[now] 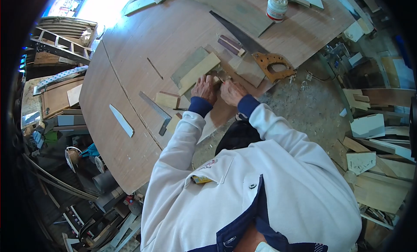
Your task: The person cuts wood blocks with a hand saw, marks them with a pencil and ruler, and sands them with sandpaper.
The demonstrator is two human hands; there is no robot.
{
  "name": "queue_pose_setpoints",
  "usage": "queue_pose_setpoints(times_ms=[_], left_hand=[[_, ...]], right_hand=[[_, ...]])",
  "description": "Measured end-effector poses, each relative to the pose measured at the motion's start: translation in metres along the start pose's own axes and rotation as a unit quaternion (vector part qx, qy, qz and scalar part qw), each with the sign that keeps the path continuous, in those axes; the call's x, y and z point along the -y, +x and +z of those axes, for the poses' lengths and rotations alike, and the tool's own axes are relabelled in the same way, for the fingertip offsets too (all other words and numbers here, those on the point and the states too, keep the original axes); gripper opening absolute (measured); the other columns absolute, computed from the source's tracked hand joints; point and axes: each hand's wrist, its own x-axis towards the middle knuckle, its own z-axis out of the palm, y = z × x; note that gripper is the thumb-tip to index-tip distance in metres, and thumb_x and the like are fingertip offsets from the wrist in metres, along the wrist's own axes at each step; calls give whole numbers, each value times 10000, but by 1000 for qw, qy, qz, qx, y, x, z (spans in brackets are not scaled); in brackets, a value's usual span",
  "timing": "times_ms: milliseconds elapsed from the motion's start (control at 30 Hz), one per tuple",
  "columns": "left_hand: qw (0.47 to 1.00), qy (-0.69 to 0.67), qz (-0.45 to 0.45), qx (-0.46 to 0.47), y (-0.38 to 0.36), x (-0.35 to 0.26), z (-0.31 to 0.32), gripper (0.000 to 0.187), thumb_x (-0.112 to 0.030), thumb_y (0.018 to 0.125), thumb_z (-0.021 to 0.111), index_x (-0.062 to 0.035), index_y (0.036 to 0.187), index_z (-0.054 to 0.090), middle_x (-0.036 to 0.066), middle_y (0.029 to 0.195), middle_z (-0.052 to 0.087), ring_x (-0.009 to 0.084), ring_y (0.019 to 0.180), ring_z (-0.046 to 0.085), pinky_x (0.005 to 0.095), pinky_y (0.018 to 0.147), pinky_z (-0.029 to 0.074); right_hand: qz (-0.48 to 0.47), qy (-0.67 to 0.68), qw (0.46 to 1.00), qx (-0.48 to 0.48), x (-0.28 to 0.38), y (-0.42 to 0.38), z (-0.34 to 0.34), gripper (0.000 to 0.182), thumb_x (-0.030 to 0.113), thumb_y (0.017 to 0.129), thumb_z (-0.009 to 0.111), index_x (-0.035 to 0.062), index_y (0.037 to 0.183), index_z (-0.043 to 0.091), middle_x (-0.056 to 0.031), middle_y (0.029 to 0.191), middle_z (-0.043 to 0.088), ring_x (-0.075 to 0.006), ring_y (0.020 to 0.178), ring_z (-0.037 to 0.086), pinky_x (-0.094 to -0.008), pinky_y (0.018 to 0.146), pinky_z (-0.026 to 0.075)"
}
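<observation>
Near the table's front edge, my left hand (205,89) is closed with its fingertips on a small wooden block (216,80), beside a pale wood strip (200,71). Close on its right, my right hand (233,92) is closed in a pinch on something small and thin that I cannot make out. Under the strip lies a grey-green sheet (184,65). A handsaw (273,66) with a wooden handle rests to the right of my hands, beside a flat wood piece (250,72). Left of my hands are a try square (155,111) and a wood block (167,99).
Two dark purplish blocks (231,45) lie beyond my hands on the plywood table (130,56). A white jar (276,9) stands at the far right, near a long board (230,9). A white pointed offcut (121,120) lies left. Wood scraps (382,189) crowd the right floor.
</observation>
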Motion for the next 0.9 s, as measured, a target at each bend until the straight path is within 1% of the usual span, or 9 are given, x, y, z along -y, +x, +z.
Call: queue_pose_setpoints(times_ms=[67, 133, 367, 567, 667, 733, 767, 833, 900], left_hand=[[1000, 5, 20, -6, -3, 0, 0, 259, -123, 782, 543, -27, 1019, 506, 192, 989, 528, 369, 988, 542, 422, 830, 477], [1000, 6, 18, 7, 2, 2, 3, 258, -120, 778, 542, -30, 1018, 508, 192, 995, 530, 371, 989, 542, 428, 832, 476], [1000, 2, 3, -5, -1, 0, 2, 249, -162, 793, 582, -37, 996, 510, 182, 1008, 546, 367, 986, 554, 443, 826, 478], [999, -9, -32, 1, 0, -2, 1, 323, -243, 790, 650, -49, 1010, 517, 169, 1043, 565, 359, 997, 563, 444, 822, 482], [999, -11, -38, 4, 0, 1, 2, 306, -233, 792, 643, -55, 1008, 519, 162, 1046, 564, 358, 995, 563, 443, 826, 483], [999, -11, -36, 10, -2, -1, -1, 333, -244, 796, 654, -47, 1028, 516, 164, 1063, 559, 359, 1018, 557, 441, 834, 475], [999, -11, -32, 16, -2, -2, -3, 360, -254, 800, 664, -39, 1047, 513, 166, 1079, 554, 359, 1041, 551, 439, 842, 466], [1000, -8, -20, 4, 0, 0, 0, 341, -245, 800, 648, -51, 1051, 522, 163, 1067, 555, 355, 1021, 553, 437, 841, 474], [1000, -1, -10, -2, -3, 1, 3, 323, -236, 801, 631, -63, 1054, 530, 160, 1055, 556, 351, 1001, 556, 434, 839, 481]], right_hand=[[-61, -69, 995, 26, -1, 3, 2, 345, 275, 862, 473, -10, 884, 666, -310, 903, 637, -470, 875, 633, -500, 753, 532], [52, 57, 995, -67, 13, -8, -9, 308, 253, 891, 470, -22, 826, 594, -299, 746, 625, -476, 786, 626, -513, 684, 519], [6, 63, 996, -55, 23, -14, -27, 329, 264, 896, 464, -34, 855, 596, -322, 786, 622, -482, 813, 624, -512, 723, 513], [73, 71, 993, -60, 3, -11, -3, 323, 267, 886, 479, -32, 863, 598, -314, 778, 623, -485, 778, 622, -523, 693, 499], [-92, -24, 993, -71, -44, 9, 41, 300, 254, 887, 478, -15, 852, 607, -275, 716, 617, -472, 677, 606, -516, 620, 478], [-314, -182, 924, -119, -44, 3, 29, 281, 233, 901, 457, 9, 804, 594, -220, 664, 588, -432, 624, 588, -490, 559, 457], [-314, -183, 924, -118, -39, -2, 19, 281, 233, 901, 457, 9, 804, 594, -220, 664, 588, -432, 624, 588, -490, 559, 457], [11, 7, 999, -42, -1, -30, -36, 334, 260, 879, 477, -12, 764, 634, -246, 787, 657, -460, 718, 638, -477, 669, 537], [6, 22, 998, -62, 0, -26, -33, 347, 273, 885, 468, -13, 783, 635, -259, 811, 654, -463, 745, 637, -484, 689, 533]])
